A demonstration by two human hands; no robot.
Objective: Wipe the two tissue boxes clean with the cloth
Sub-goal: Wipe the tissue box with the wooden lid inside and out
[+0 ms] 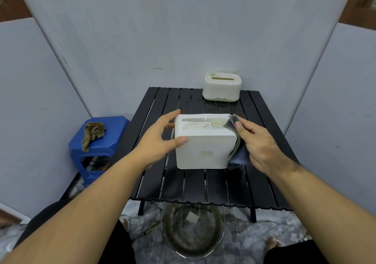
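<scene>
A white tissue box (204, 147) with a "TISSUE HOLDER" label on its upper face stands in the middle of the black slatted table (162, 182). My left hand (160, 139) grips its left side, thumb on the near top edge and fingers round the far corner. My right hand (262, 145) presses a folded grey-blue cloth (238, 154) against the box's right side. A second tissue box (222, 86), cream with a green base and a slot on top, sits at the table's far right edge.
A blue plastic stool (97, 143) stands left of the table with a crumpled brown rag (92, 133) on it. A clear glass bowl (192, 231) of murky water sits on the floor under the table's near edge. Grey panels enclose the space.
</scene>
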